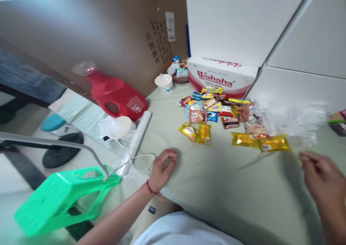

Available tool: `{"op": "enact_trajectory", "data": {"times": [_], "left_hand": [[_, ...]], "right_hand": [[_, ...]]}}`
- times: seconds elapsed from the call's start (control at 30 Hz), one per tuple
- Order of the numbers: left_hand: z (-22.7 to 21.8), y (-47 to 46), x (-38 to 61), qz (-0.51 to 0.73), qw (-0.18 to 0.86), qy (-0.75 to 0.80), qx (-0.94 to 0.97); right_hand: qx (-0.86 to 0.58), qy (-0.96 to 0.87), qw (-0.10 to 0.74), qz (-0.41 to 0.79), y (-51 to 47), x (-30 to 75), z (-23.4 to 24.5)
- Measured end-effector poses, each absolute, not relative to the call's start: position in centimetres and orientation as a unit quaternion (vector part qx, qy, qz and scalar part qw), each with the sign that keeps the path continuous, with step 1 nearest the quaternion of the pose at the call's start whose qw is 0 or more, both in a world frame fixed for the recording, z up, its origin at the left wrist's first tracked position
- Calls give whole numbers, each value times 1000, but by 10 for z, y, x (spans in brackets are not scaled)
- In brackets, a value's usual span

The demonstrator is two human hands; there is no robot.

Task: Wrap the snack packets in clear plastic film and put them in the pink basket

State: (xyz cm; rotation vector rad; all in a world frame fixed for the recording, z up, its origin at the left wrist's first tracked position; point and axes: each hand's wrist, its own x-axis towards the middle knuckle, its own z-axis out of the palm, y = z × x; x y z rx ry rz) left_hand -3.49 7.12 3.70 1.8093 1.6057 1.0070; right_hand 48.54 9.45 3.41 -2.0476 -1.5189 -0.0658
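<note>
My left hand point(162, 167) rests on the pale green tablecloth point(216, 180) near the table's left edge, fingers curled in loosely, and I see nothing in it. A red band sits on that wrist. My right hand point(320, 180) hovers at the right, blurred, with its fingers pinched together; whether they hold something I cannot make out. Just beyond it lie two yellow snack packets point(261, 141). Two more yellow packets point(196, 132) lie further left. A heap of several mixed snack packets point(216, 108) sits behind them.
A white and red Wahaha carton point(221, 77) stands at the back, with a paper cup point(164, 83) and a bowl of snacks point(178, 72) beside it. Crumpled clear plastic point(294, 122) lies at right. Left of the table are a red jug point(116, 93), a green stool point(62, 198) and a white roll point(136, 140).
</note>
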Motion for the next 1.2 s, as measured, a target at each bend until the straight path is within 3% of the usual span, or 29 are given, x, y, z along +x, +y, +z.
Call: {"op": "enact_trajectory", "data": {"times": [0.23,0.4,0.57,0.8,0.9,1.03,1.1,1.2], "left_hand": [[54,262,-71,446,70,719,529],[65,383,-97,405,93,696,585],[61,416,-118,360,125,694,610],[75,327,-100,338,104,633,688],[96,242,-74,269,39,504,819],[119,139,-35,216,55,377,899],[120,106,-18,205,70,318,923],[107,76,4,185,91,241,948]], "right_hand": [[-755,-596,263,74,-18,423,-7],[-761,-601,240,41,-24,429,-27],[-762,-601,241,24,-26,424,-28],[-772,-581,257,-4,-18,411,-11],[-754,-566,327,-60,-5,386,26],[-597,-677,426,-60,21,331,97],[-470,-784,406,4,37,301,125],[-410,-869,242,137,64,263,138]]}}
